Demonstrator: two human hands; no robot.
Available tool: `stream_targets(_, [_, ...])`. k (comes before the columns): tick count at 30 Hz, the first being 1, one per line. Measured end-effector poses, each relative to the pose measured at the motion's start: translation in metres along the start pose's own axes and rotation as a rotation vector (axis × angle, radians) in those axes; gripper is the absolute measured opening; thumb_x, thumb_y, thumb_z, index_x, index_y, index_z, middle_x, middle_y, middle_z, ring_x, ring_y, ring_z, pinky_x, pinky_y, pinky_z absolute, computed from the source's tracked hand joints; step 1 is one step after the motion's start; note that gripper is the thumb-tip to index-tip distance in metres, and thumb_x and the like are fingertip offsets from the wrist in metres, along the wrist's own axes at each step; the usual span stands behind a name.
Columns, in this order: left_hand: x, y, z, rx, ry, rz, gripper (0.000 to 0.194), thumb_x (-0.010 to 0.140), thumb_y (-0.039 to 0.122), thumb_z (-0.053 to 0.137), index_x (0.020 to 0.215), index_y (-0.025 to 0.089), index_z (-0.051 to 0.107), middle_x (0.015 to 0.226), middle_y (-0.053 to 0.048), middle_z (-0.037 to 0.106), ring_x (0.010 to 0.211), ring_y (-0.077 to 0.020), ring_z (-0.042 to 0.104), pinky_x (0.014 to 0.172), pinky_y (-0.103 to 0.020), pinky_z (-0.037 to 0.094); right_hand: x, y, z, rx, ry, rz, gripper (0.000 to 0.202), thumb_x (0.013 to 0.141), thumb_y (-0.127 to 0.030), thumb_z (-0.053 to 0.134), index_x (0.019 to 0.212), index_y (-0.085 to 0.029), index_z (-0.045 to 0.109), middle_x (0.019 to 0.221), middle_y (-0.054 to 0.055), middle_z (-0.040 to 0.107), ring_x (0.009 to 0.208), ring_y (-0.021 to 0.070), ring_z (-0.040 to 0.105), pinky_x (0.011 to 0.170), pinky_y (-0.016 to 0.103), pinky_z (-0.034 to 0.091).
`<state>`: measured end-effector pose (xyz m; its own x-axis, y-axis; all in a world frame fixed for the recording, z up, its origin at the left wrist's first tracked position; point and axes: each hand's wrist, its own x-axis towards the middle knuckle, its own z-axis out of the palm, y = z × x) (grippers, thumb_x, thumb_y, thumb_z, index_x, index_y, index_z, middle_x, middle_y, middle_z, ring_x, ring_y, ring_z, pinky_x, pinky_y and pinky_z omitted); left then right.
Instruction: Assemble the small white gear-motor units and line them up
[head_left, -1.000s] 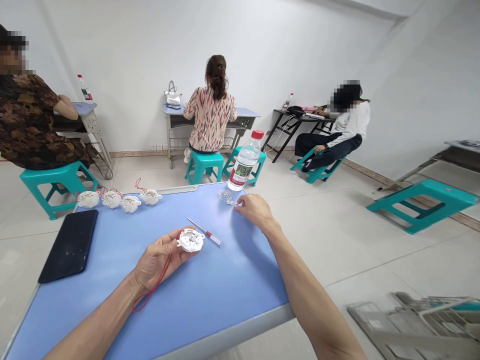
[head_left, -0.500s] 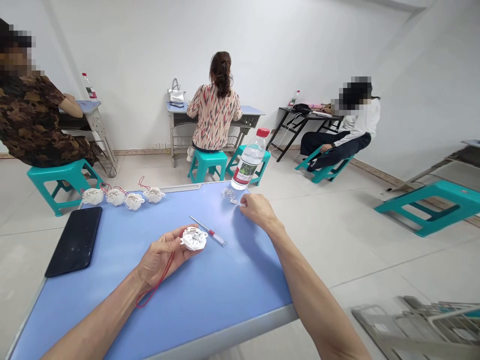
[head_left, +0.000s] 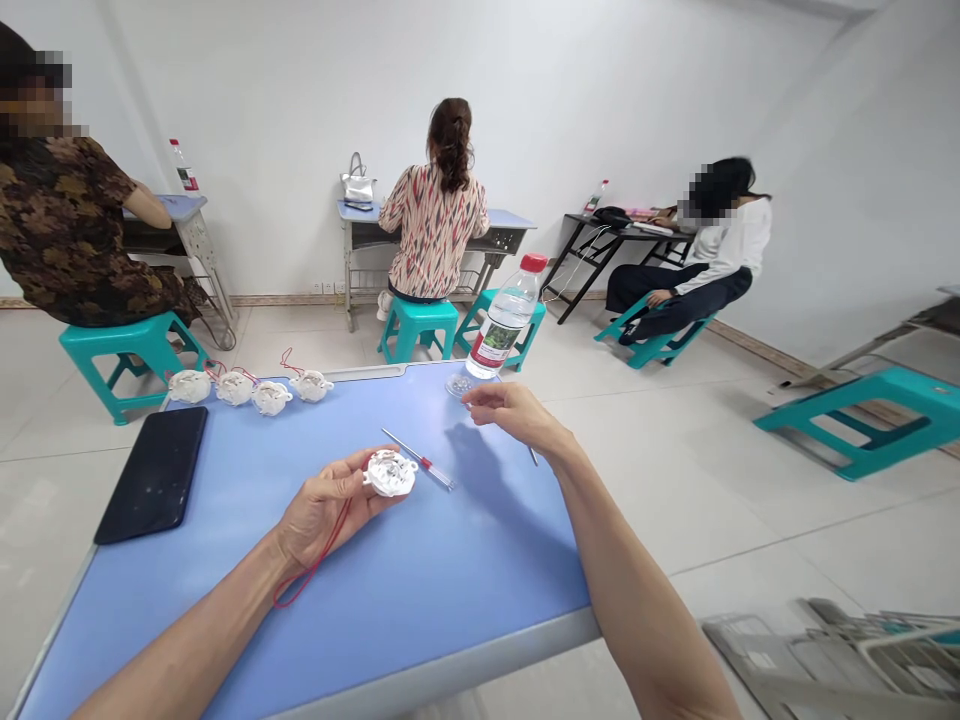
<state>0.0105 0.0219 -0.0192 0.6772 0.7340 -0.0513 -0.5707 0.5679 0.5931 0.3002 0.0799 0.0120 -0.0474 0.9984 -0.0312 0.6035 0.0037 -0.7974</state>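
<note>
My left hand (head_left: 324,507) is closed on a white round plastic piece (head_left: 390,474) with small side loops, its open inner side facing up. A red cord (head_left: 319,568) hangs from that piece over my wrist. Above the table's far right part, my right hand (head_left: 514,410) has its thumb and fingers pinched together; what is between them is too small to make out. Just beyond its fingertips lies a small clear dish (head_left: 456,384) with tiny bits in it. A screwdriver (head_left: 426,463) with a clear and red handle rests beside the white piece.
Several similar white round pieces (head_left: 271,398) with red cords line the far left edge. A black phone (head_left: 154,474) lies at left. A water bottle (head_left: 504,325) stands behind the dish. A thin dark rod (head_left: 533,456) shows beside my right wrist. Other people sit at desks beyond.
My right hand has lifted off the table beside the dish and shifted slightly left, fingers still pinched. My left hand holds the white piece in nearly the same place. The view has shifted slightly.
</note>
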Motion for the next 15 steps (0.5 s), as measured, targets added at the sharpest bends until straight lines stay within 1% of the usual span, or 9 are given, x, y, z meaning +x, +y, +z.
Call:
stream_targets(2, [0.000, 0.000, 0.000, -0.003, -0.008, 0.002, 0.048, 0.075, 0.016, 0.066, 0.122, 0.006, 0.060, 0.111, -0.014, 0.066, 0.109, -0.0245, 0.058, 0.102, -0.037, 0.039, -0.002, -0.004, 0.001, 0.267, -0.055, 0.006, 0.020, 0.069, -0.021, 0.064, 0.088, -0.016, 0.070, 0.079, 0.003, 0.066, 0.071, 0.0159, 0.061, 0.073, 0.032, 0.051])
stream_targets(4, [0.000, 0.000, 0.001, -0.002, -0.018, 0.002, 0.048, 0.075, 0.016, 0.066, 0.122, 0.006, 0.060, 0.111, -0.014, 0.067, 0.109, -0.0243, 0.058, 0.102, -0.037, 0.039, -0.003, -0.007, 0.002, 0.401, -0.097, 0.006, 0.021, 0.067, -0.025, 0.070, 0.087, -0.017, 0.071, 0.082, 0.004, 0.066, 0.070, 0.0145, 0.059, 0.076, 0.034, 0.051])
stream_targets(7, [-0.001, 0.001, 0.003, -0.009, -0.025, -0.001, 0.048, 0.075, 0.017, 0.066, 0.122, 0.005, 0.060, 0.111, -0.014, 0.067, 0.106, -0.0228, 0.059, 0.101, -0.036, 0.039, -0.003, -0.010, 0.005, 0.532, -0.174, -0.012, 0.025, 0.068, -0.030, 0.074, 0.090, -0.018, 0.071, 0.089, 0.004, 0.065, 0.071, 0.0118, 0.057, 0.076, 0.032, 0.050])
stream_targets(9, [-0.001, 0.001, 0.004, -0.013, -0.022, -0.001, 0.047, 0.076, 0.016, 0.065, 0.122, 0.005, 0.060, 0.110, -0.014, 0.067, 0.105, -0.0220, 0.060, 0.101, -0.036, 0.039, -0.005, -0.012, 0.009, 0.620, -0.250, -0.029, 0.027, 0.070, -0.032, 0.075, 0.093, -0.019, 0.071, 0.091, 0.004, 0.065, 0.073, 0.0112, 0.057, 0.076, 0.031, 0.049])
stream_targets(12, [-0.002, 0.001, 0.004, -0.014, -0.016, 0.004, 0.046, 0.077, 0.016, 0.064, 0.121, 0.005, 0.060, 0.110, -0.014, 0.067, 0.104, -0.0220, 0.060, 0.102, -0.036, 0.038, -0.009, -0.018, 0.018, 0.739, -0.367, -0.051, 0.026, 0.072, -0.032, 0.075, 0.094, -0.018, 0.071, 0.090, 0.004, 0.065, 0.076, 0.0113, 0.058, 0.076, 0.029, 0.048])
stream_targets(15, [-0.002, 0.000, 0.004, -0.017, -0.015, 0.008, 0.046, 0.077, 0.016, 0.064, 0.121, 0.005, 0.060, 0.110, -0.014, 0.067, 0.105, -0.0223, 0.059, 0.103, -0.037, 0.037, -0.016, -0.027, 0.029, 0.808, -0.472, -0.075, 0.025, 0.073, -0.032, 0.075, 0.094, -0.017, 0.071, 0.092, 0.005, 0.065, 0.076, 0.0112, 0.058, 0.075, 0.028, 0.049])
